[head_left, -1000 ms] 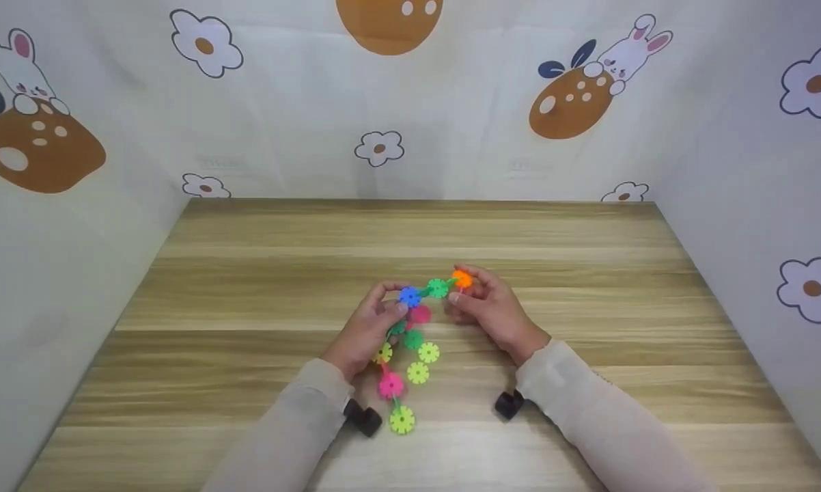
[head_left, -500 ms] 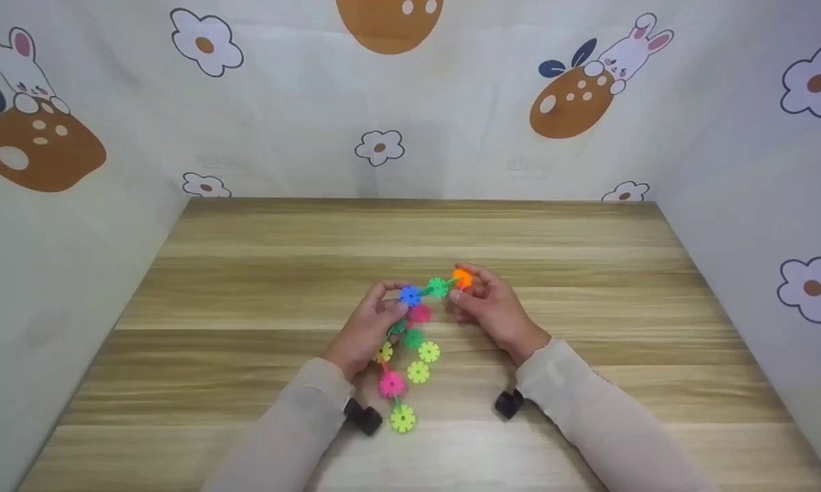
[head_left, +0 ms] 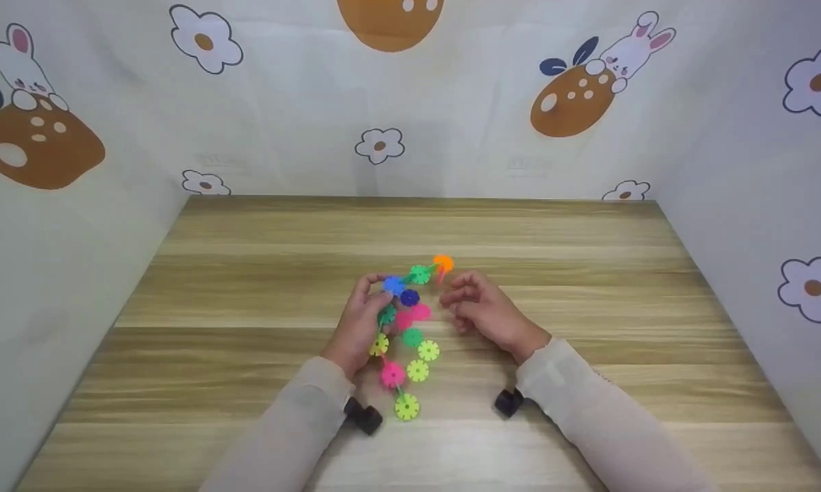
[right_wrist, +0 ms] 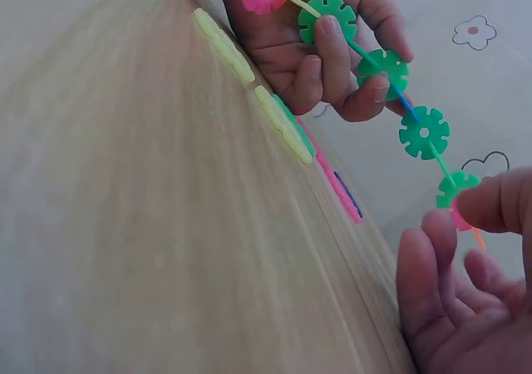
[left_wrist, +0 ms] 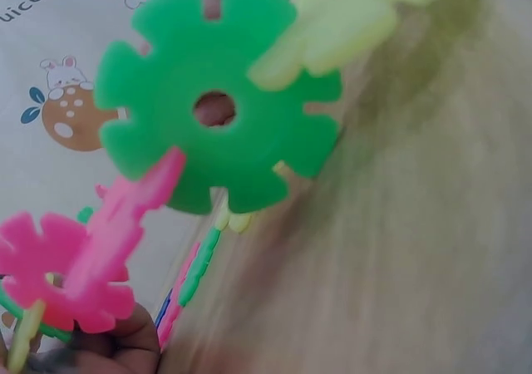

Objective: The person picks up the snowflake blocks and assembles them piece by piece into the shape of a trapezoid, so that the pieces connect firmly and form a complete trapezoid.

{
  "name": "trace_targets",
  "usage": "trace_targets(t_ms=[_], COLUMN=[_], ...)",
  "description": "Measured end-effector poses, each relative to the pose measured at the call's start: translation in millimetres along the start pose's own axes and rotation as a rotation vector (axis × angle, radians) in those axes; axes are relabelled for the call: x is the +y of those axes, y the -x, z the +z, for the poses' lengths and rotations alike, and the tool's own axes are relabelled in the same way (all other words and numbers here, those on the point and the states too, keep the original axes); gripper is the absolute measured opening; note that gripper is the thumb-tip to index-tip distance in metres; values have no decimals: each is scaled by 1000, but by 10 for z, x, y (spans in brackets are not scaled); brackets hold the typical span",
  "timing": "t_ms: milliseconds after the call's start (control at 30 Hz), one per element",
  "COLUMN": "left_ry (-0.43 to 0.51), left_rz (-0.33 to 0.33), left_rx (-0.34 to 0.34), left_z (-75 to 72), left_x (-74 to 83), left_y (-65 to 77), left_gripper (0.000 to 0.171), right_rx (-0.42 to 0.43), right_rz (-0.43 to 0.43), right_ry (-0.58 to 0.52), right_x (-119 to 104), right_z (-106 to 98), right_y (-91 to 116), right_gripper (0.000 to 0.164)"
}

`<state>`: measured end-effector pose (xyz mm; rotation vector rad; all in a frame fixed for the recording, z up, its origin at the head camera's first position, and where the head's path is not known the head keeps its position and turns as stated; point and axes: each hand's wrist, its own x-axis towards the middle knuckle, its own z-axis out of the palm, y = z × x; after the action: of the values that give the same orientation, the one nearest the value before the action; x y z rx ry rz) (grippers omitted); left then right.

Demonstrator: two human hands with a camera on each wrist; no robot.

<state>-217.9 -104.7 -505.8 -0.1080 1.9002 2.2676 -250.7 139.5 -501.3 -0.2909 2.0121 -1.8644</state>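
Note:
My left hand (head_left: 357, 326) grips a chain of notched plastic snowflake discs by its middle, near a blue disc (head_left: 393, 286). From there the chain runs up through a green disc (head_left: 420, 275) to an orange disc (head_left: 443, 263), with a pink one beside it. Its other end hangs down past a pink disc (head_left: 393, 374) to a yellow-green disc (head_left: 406, 407). My right hand (head_left: 489, 311) stands just right of the orange end, fingers loosely bent, apart from it in the head view. In the right wrist view its thumb (right_wrist: 499, 201) overlaps the chain's end.
Loose discs lie on the wooden table (head_left: 260, 287) between the hands: a dark blue disc (head_left: 410, 297), two pink discs (head_left: 421, 312), a green disc (head_left: 412, 337) and two yellow-green discs (head_left: 429, 350). Patterned cloth walls (head_left: 287, 102) stand behind and at both sides.
My right hand has let go of the chain's orange end. My left hand has shifted the chain a little left and away, uncovering the dark blue disc and another pink one.

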Motion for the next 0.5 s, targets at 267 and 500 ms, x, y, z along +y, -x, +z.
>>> trace_targets(t_ms=[267,500], left_ry=[4,-1], left_rz=[3,-4], left_rx=[49,65], left_z=[17,10], left_x=[14,24], left_y=[3,11], left_gripper=[28,28], right_rx=[-303,-267], right_rz=[-4,-24], right_ry=[182,264], right_x=[-54,-56], right_z=[-25,14], right_y=[78,60], right_gripper=[63,48])
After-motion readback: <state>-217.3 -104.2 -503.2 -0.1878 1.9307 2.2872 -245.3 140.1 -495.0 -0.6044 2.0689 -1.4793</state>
